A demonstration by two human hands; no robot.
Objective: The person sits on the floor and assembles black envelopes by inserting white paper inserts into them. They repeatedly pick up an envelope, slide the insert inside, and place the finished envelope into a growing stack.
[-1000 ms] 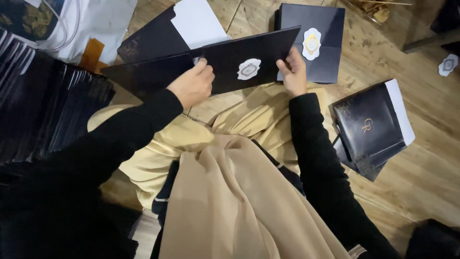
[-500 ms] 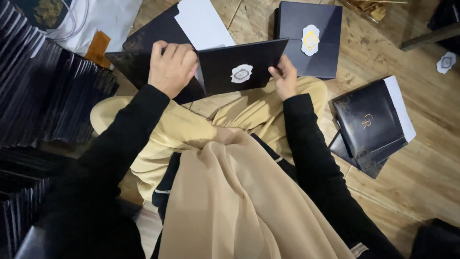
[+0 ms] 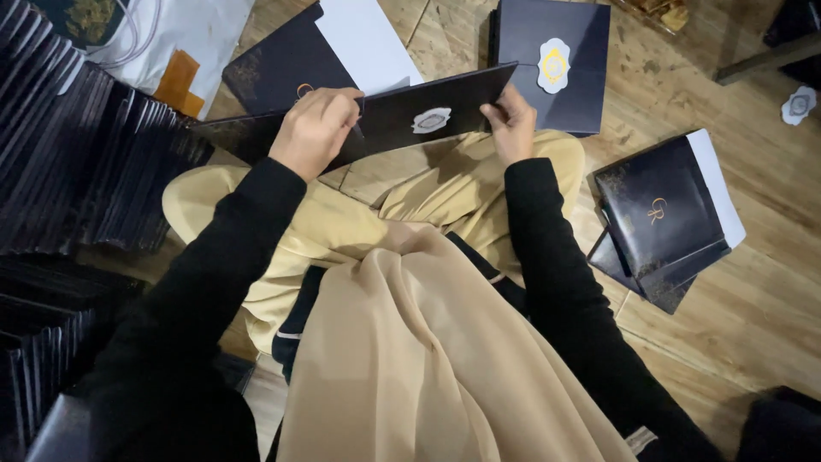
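Observation:
I sit cross-legged on a wooden floor (image 3: 753, 308) in tan trousers. Both hands hold a dark folded card (image 3: 428, 115) with a white seal sticker (image 3: 431, 120) on its front, held over my knees. My left hand (image 3: 315, 128) grips the card's left end, fingers curled over the top edge. At the card's right end, my right hand (image 3: 511, 121) pinches it near the upper corner. Black sleeves cover both arms.
A closed dark card with a gold-and-white seal (image 3: 554, 64) lies beyond my hands. An open dark card with a white sheet (image 3: 342, 47) lies at upper left. Rows of stacked dark cards (image 3: 77, 162) fill the left side. More dark cards (image 3: 663, 214) lie to the right.
The long open card has been folded shut to about half its width. My left hand moved from the card's middle to its left end; my right hand stayed at the right end.

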